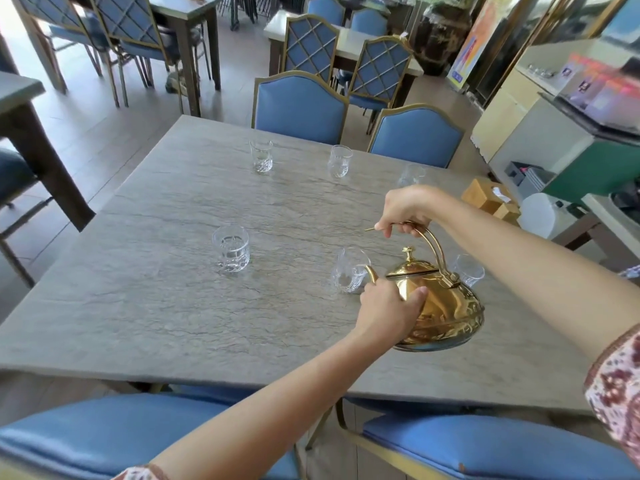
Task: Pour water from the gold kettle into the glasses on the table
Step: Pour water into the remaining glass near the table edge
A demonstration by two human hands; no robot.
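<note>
Six glasses (231, 249) | gold kettle (446, 310) hides spout tip | far-right glass (410, 174) blurred

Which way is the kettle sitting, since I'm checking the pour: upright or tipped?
Tipped: the gold kettle leans spout-down toward the glass.

Bright, even daylight, strongest from top left w/ floor (114, 133) washed out pale there. Worktop (173, 306) evenly lit, shadows soft and faint; small dark one just beside the glass (349, 275) ahead of the left grip (388, 306). Kettle (446, 313) under the right grip (405, 213) shows warm glare streaks and reflections. Wide-angle bend: worktop edges and near chairs (502, 445) bow at frame borders. Shelves (602, 88) far right of the grips smeared, colours bleeding. Overall soft, compressed detail.
</note>
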